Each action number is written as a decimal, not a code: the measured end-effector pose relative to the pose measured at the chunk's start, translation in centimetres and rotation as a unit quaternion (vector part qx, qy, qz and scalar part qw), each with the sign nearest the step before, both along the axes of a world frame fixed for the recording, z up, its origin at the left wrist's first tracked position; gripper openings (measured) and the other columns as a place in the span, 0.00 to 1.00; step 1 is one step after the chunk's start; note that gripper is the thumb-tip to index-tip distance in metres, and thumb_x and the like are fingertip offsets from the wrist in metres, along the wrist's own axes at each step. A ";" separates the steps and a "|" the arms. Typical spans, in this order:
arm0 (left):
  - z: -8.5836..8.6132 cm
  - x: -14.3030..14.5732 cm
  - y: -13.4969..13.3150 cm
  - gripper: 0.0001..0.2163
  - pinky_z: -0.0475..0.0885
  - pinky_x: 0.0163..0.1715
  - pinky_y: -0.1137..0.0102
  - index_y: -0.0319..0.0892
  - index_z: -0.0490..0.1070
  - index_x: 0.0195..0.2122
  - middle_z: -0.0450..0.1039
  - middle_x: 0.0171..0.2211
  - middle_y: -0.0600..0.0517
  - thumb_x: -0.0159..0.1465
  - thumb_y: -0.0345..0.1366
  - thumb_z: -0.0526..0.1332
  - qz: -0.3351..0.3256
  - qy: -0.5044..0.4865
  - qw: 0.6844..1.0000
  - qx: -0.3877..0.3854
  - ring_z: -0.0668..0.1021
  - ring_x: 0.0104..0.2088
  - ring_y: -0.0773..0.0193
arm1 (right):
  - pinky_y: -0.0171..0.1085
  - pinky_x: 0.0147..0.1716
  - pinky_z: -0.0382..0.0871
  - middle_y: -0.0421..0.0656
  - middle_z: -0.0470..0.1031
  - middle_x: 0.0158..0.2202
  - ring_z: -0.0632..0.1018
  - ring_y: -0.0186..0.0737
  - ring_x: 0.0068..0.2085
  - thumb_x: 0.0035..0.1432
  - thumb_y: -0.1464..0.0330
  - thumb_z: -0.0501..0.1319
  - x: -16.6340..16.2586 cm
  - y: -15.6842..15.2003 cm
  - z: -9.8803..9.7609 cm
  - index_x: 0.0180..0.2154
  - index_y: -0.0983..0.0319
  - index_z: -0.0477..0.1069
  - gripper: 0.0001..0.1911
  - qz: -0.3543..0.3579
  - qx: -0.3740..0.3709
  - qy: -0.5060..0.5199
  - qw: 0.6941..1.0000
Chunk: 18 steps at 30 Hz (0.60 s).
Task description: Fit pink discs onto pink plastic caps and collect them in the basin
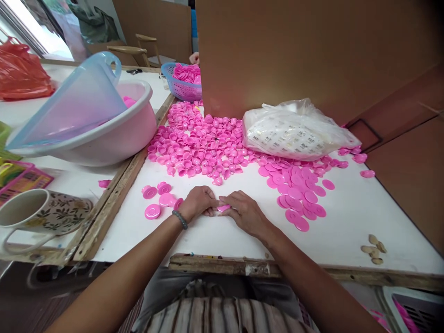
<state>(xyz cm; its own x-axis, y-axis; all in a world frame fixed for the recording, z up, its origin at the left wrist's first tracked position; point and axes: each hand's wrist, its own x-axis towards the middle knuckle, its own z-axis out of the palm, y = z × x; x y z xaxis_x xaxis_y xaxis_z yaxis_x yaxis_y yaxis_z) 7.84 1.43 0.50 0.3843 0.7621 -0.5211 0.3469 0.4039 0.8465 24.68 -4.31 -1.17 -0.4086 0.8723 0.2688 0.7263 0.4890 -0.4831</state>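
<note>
My left hand (199, 202) and my right hand (243, 212) rest together on the white table (347, 231) near its front edge. Both have their fingers curled around one small pink plastic piece (224, 208) held between them. A few assembled pink caps (152, 211) lie just left of my left hand. A pile of flat pink discs (298, 192) lies to the right of my right hand. A large heap of small pink cups (204, 148) spreads across the table behind both hands. A beaded bracelet is on my left wrist.
A clear bag of printed labels (294, 132) sits behind the discs. A pink basin (114, 132) with a blue scoop (74, 101) stands at left, a mug (38, 212) nearer. A blue basket of pink parts (183, 78) is at the back. Brown cardboard (312, 51) walls the far side. Several shells (373, 249) lie at right.
</note>
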 end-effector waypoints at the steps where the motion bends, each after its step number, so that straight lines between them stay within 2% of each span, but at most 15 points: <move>1: -0.1 0.0 -0.2 0.16 0.68 0.16 0.76 0.38 0.63 0.25 0.69 0.14 0.55 0.44 0.38 0.69 0.004 -0.012 1.000 0.012 0.72 0.15 0.70 | 0.39 0.34 0.63 0.43 0.70 0.30 0.68 0.40 0.34 0.56 0.63 0.58 0.0 -0.1 0.0 0.43 0.61 0.68 0.13 -0.016 0.001 -0.003 1.000; 3: -0.4 -0.1 -0.8 0.16 0.69 0.18 0.76 0.38 0.63 0.26 0.69 0.15 0.56 0.43 0.37 0.70 0.010 -0.042 0.999 0.021 0.72 0.16 0.71 | 0.38 0.33 0.63 0.42 0.69 0.28 0.68 0.39 0.33 0.53 0.60 0.60 0.0 -0.1 0.1 0.38 0.62 0.70 0.13 -0.038 0.001 -0.004 0.999; 5: -0.6 -0.2 -1.2 0.17 0.69 0.19 0.76 0.37 0.63 0.26 0.70 0.16 0.55 0.43 0.37 0.70 0.013 -0.066 0.998 0.016 0.73 0.17 0.71 | 0.37 0.33 0.62 0.42 0.69 0.28 0.68 0.39 0.33 0.52 0.60 0.61 0.0 -0.1 0.2 0.37 0.62 0.71 0.13 -0.049 0.004 0.000 0.999; 10: -0.2 0.0 -1.9 0.16 0.69 0.19 0.76 0.37 0.63 0.25 0.71 0.17 0.53 0.44 0.39 0.69 0.033 -0.066 0.997 0.005 0.74 0.17 0.70 | 0.35 0.31 0.62 0.43 0.68 0.32 0.67 0.37 0.35 0.55 0.63 0.59 0.3 -0.1 0.2 0.40 0.58 0.72 0.11 -0.058 0.012 0.009 0.998; 14: 0.2 0.2 -1.7 0.16 0.69 0.18 0.77 0.37 0.63 0.24 0.72 0.17 0.52 0.47 0.41 0.68 0.036 -0.056 0.998 -0.004 0.74 0.17 0.69 | 0.36 0.33 0.63 0.43 0.68 0.33 0.67 0.38 0.36 0.55 0.62 0.58 0.6 0.0 0.0 0.44 0.55 0.71 0.13 -0.018 -0.001 0.027 0.999; 18: 0.0 0.3 -1.2 0.16 0.70 0.18 0.76 0.37 0.63 0.24 0.72 0.16 0.52 0.45 0.39 0.69 0.037 -0.047 0.998 -0.027 0.75 0.17 0.69 | 0.37 0.33 0.64 0.44 0.68 0.34 0.67 0.39 0.36 0.55 0.61 0.59 0.6 0.0 -0.1 0.46 0.56 0.70 0.16 -0.022 -0.014 0.043 0.999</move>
